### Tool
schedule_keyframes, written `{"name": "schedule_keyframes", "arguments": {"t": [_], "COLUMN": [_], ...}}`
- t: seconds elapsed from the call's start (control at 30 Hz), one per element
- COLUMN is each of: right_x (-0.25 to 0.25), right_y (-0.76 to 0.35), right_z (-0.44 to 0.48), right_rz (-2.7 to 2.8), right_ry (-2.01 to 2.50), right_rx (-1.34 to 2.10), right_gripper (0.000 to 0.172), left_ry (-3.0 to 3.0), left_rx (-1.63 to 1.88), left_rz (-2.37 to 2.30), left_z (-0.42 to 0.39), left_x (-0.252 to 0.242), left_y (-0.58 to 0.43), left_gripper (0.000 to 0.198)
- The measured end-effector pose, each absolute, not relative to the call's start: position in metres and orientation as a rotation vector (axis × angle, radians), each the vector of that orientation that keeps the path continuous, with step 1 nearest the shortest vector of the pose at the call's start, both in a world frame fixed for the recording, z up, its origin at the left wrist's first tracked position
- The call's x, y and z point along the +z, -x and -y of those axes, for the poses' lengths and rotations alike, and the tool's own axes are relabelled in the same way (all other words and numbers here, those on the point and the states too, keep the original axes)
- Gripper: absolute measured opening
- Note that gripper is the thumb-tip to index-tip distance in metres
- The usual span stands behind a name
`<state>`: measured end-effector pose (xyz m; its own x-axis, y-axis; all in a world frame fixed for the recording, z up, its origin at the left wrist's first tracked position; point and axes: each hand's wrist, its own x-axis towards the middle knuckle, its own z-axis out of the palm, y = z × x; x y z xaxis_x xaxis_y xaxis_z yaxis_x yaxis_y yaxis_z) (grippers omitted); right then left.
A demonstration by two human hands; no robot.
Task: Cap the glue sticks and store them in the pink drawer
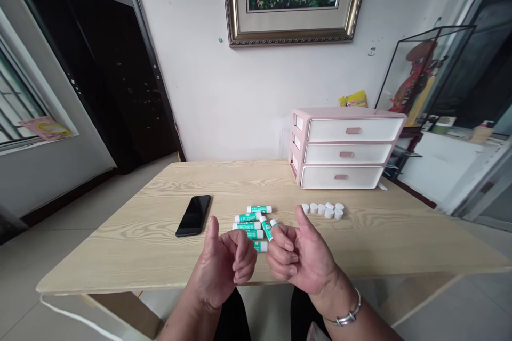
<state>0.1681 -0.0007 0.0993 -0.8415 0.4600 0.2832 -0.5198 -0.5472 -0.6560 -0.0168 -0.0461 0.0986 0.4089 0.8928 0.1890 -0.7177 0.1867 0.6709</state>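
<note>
Both hands are raised over the table's front edge with thumbs pointing up. My left hand [226, 264] has its fingers curled into the palm and nothing shows in them. Likewise my right hand [302, 256], wearing a silver bracelet [344, 318] at the wrist, is closed with no object visible. Just beyond the hands lie several green-and-white tubes [259, 209] that look like glue sticks; a few are partly hidden by the hands. Several short white caps [328, 213] stand in a group past my right thumb.
A black phone [193, 216] lies on the wooden table [132, 245] to the left. At the back right stands a pink drawer unit [348, 152] with white fronts and a yellow packet [354, 99] behind its top. A framed picture [292, 34] hangs on the wall.
</note>
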Motion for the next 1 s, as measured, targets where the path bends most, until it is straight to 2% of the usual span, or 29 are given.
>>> {"name": "schedule_keyframes", "arguments": {"t": [0.17,0.57,1.0], "right_x": [0.117,0.173,0.18], "right_y": [-0.169,-0.161,-0.16], "right_z": [-0.002,-0.012,-0.022], "right_rz": [1.134,1.34,1.358], "right_ry": [-0.29,-0.356,-0.336], "right_rx": [2.334,2.273,2.297], "right_gripper": [0.074,0.076,0.076], "left_ry": [-0.853,-1.071,-1.1], "left_rx": [1.094,1.006,0.96], "left_rz": [-0.172,-0.082,-0.109], "left_z": [0.05,0.035,0.027], "left_x": [0.119,0.165,0.168], "left_y": [0.016,0.031,0.036], "left_gripper": [0.078,0.082,0.081]}}
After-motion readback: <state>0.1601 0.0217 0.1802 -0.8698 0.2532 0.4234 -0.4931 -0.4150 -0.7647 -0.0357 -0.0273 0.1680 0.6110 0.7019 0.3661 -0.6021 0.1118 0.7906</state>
